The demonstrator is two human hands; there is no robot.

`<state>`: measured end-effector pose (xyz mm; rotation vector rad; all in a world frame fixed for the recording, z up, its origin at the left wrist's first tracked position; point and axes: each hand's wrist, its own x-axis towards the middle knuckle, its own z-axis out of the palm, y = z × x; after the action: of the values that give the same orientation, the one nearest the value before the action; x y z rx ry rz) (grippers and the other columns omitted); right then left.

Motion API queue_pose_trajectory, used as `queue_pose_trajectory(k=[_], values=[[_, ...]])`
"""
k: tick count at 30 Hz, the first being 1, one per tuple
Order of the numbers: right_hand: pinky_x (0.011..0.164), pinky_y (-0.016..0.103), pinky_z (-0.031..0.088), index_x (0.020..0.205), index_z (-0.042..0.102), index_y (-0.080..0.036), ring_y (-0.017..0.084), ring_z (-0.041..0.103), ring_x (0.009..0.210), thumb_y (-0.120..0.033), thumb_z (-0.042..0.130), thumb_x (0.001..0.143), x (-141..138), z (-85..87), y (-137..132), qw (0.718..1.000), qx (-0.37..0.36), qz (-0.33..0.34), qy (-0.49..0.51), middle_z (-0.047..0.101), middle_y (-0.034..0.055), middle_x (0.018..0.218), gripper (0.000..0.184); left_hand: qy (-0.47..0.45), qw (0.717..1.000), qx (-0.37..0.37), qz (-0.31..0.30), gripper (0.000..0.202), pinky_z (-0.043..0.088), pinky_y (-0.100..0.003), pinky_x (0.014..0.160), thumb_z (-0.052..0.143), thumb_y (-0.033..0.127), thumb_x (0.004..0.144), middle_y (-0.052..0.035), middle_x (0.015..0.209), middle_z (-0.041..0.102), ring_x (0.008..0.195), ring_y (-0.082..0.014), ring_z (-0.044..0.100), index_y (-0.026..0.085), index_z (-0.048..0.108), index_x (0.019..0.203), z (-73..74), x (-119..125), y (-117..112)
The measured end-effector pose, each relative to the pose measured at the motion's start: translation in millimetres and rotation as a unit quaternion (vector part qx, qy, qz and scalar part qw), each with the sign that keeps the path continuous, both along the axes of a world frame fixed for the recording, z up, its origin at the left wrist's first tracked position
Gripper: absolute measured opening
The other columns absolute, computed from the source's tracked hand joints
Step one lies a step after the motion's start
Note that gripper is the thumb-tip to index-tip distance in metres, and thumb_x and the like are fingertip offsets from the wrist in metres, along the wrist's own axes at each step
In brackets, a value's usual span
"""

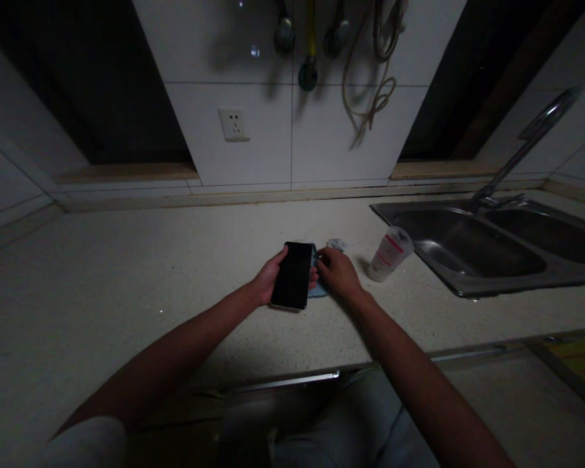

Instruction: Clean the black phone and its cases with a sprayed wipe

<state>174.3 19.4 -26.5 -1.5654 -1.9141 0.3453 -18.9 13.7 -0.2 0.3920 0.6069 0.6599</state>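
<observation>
The left hand point(267, 278) grips a phone point(292, 276) over the pale bench point(127, 273), dark screen up, long axis pointing just past 12 o'clock. At its 3, the right hand point(340, 270) curls beside a blue piece point(319, 290); its grip I cannot tell. Farther: tilted cup point(390, 253) at 3, sink point(470, 286) beyond, tiled wall point(253, 162) at 12.

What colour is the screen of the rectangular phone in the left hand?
Plain black screen, in the head view.

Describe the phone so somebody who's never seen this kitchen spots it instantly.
Find the pale countertop left of the steel sink. There, the left hand holds the phone, screen up. It's a flat black rectangle, unlike the bluish item beside it.
</observation>
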Motion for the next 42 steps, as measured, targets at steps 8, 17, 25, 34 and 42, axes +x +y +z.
queue_pose_trajectory(k=[8,17,25,34,42], values=[[0.076,0.031,0.043,0.109,0.068,-0.017,0.020,0.062,0.084,-0.021,0.055,0.088,1.0,0.4,-0.1,1.000,0.000,0.003,-0.001,0.070,0.0077,0.093,0.026,-0.004,1.000,0.000,0.001,0.071,0.056,-0.043,0.085,0.029,0.057,0.102,-0.0213,0.095,0.076,0.084,-0.0286,0.075,-0.001,0.051,0.137,-0.5,0.4,-0.2],[0.075,0.031,0.042,0.108,0.069,-0.017,0.020,0.061,0.084,-0.022,0.055,0.088,0.0,0.5,0.0,1.000,0.004,-0.003,-0.009,0.070,0.0078,0.093,0.025,0.004,1.000,-0.001,-0.011,0.064,0.056,-0.042,0.085,0.034,0.052,0.103,-0.0202,0.095,0.076,0.084,-0.0274,0.075,0.001,0.052,0.136,-2.6,-0.7,1.1],[0.074,0.031,0.041,0.107,0.069,-0.016,0.020,0.061,0.080,-0.019,0.055,0.087,0.8,1.3,0.2,1.000,0.001,0.009,-0.002,0.070,0.0070,0.090,0.024,0.020,1.000,0.000,0.003,0.063,0.055,-0.042,0.086,0.034,0.048,0.104,-0.0215,0.095,0.076,0.083,-0.0276,0.076,-0.002,0.049,0.139,-0.8,1.0,-0.2],[0.074,0.031,0.041,0.106,0.069,-0.016,0.020,0.060,0.081,-0.019,0.054,0.088,0.0,3.7,-1.2,1.000,-0.006,0.007,-0.005,0.070,0.0076,0.090,0.024,0.022,1.000,0.003,-0.002,0.061,0.056,-0.041,0.086,0.033,0.048,0.104,-0.0204,0.094,0.076,0.081,-0.0268,0.076,-0.001,0.052,0.134,0.5,1.2,-0.6],[0.075,0.031,0.042,0.107,0.069,-0.015,0.020,0.061,0.083,-0.019,0.054,0.088,-0.2,2.9,-1.0,1.000,-0.004,0.006,-0.003,0.070,0.0086,0.093,0.025,0.016,1.000,0.004,-0.006,0.063,0.055,-0.041,0.088,0.033,0.050,0.104,-0.0202,0.095,0.076,0.082,-0.0269,0.076,-0.002,0.051,0.136,-1.6,0.4,0.4]])
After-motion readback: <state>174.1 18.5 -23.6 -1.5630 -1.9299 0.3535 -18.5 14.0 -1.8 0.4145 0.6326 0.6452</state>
